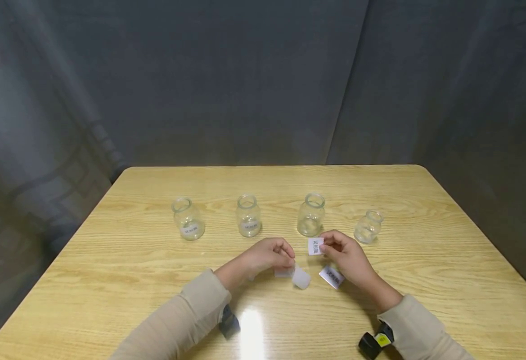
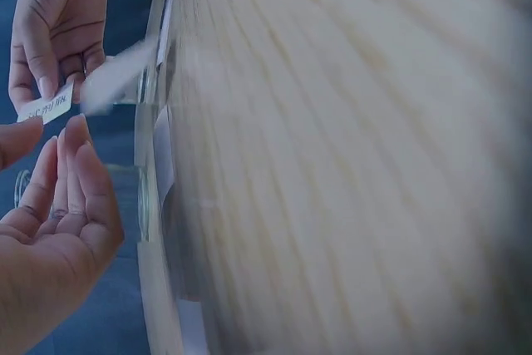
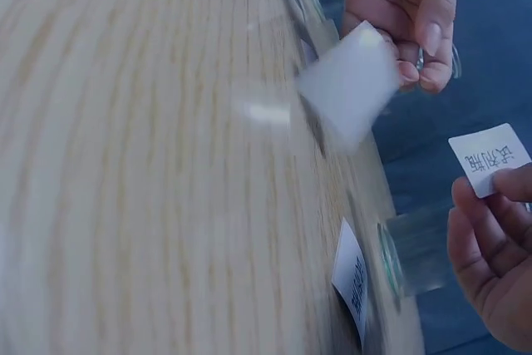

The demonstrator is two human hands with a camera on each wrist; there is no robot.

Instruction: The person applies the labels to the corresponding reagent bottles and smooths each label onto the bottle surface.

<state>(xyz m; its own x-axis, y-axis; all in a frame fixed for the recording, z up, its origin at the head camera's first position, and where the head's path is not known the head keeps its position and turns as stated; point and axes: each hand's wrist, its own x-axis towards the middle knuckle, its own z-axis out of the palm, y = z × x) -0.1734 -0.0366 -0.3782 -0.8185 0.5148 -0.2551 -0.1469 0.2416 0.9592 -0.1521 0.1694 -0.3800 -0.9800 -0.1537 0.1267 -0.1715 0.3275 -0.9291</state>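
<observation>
My right hand (image 1: 348, 257) pinches a small white label (image 1: 315, 246) between thumb and fingers; its dark printed characters show clearly in the right wrist view. The left hand (image 1: 272, 254) is to the left, its thumb parted from the fingers in the left wrist view. Just off its fingertips, a blank white slip of paper (image 3: 353, 85) hangs blurred over the table. Below the right hand, a second printed label (image 1: 332, 276) lies on the table with a raised edge. Another pale slip (image 1: 284, 272) lies under the left hand, partly hidden by it.
Several glass jars stand in a row beyond the hands. The left jar (image 1: 188, 220) and the one beside it (image 1: 248, 216) bear printed labels. A third jar (image 1: 311, 216) and a smaller jar (image 1: 368, 227) show none. Dark curtains hang behind the wooden table (image 1: 154, 280).
</observation>
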